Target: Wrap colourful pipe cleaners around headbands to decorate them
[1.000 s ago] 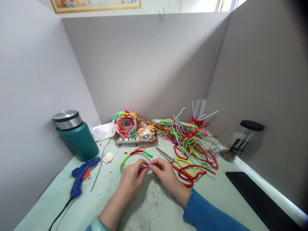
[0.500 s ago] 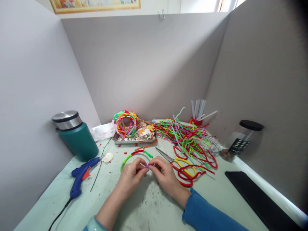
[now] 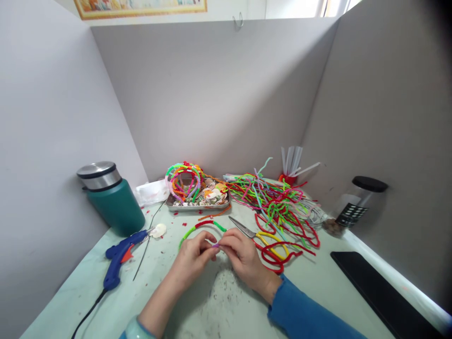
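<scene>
My left hand point(image 3: 193, 259) and my right hand point(image 3: 240, 255) meet fingertip to fingertip over the pale green table point(image 3: 219, 306). Both pinch a short purple pipe cleaner piece point(image 3: 215, 245) at one end of a curved headband point(image 3: 201, 227) wrapped in green and red pipe cleaner. The headband arcs away from my fingers toward the tray. Its near part is hidden under my hands.
A metal tray point(image 3: 197, 201) of shells and wrapped headbands point(image 3: 183, 179) sits at the back. Scissors point(image 3: 254, 234) and a heap of loose pipe cleaners point(image 3: 278, 202) lie right. A blue glue gun point(image 3: 118, 259) and green flask point(image 3: 111, 197) are left; a jar point(image 3: 356, 202) and black slab point(image 3: 381, 292) are right.
Both hands shifted slightly while working the purple piece; the headband's arc moved a little to the right. Nothing else moved.
</scene>
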`<state>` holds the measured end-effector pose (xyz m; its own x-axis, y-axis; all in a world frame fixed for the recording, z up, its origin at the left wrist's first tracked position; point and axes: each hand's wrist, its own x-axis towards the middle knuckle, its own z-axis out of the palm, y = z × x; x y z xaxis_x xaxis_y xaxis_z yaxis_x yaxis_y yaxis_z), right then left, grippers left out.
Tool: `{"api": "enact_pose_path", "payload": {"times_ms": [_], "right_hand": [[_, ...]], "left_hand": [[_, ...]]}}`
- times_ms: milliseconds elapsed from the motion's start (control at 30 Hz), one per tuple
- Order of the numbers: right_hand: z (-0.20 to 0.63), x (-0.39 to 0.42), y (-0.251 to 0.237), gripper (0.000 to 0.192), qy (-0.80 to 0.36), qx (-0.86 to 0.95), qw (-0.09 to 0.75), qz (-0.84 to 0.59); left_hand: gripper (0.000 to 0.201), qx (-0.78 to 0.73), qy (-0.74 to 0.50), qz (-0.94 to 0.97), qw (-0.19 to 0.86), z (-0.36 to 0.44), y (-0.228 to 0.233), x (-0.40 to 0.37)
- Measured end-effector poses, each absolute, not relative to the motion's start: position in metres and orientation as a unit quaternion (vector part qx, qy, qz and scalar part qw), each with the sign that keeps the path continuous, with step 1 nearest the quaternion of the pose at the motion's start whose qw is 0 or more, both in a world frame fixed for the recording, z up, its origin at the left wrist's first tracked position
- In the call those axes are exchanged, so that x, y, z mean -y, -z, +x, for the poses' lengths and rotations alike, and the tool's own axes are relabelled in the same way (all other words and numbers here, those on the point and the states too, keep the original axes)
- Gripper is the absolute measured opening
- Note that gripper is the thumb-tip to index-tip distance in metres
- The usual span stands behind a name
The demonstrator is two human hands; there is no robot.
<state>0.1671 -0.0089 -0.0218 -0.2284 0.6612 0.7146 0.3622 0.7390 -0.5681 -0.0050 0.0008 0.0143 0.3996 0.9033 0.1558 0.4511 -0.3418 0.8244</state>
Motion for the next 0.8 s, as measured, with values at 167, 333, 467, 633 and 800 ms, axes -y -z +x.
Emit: {"api": "enact_pose_path", "payload": {"times_ms": [167,333,467,633,800], "right_hand": [[0.170,0.009,0.022,0.017,-0.125,0.797,0.484,-0.338],[0.166,0.010,0.018,0.009,-0.173,0.762,0.482,-0.395],[0.165,0.005,0.019,0.013,-0.165,0.689,0.540,-0.454],[0.169,-0.006,0.026,0.022,-0.186,0.622,0.550,-0.525],[0.169,-0.009,0.028,0.031,-0.312,0.574,0.559,-0.511]], "left_hand": [[0.011,-0.448,-0.291,0.777,0.333,-0.007,-0.014,0.000],[0.010,-0.487,-0.211,0.838,0.122,-0.010,-0.007,0.000],[0.013,-0.407,-0.223,0.886,0.024,-0.009,-0.012,-0.001],[0.016,-0.314,-0.285,0.905,-0.040,-0.004,-0.025,0.003],[0.024,-0.283,-0.253,0.920,-0.092,-0.001,-0.030,0.009]]}}
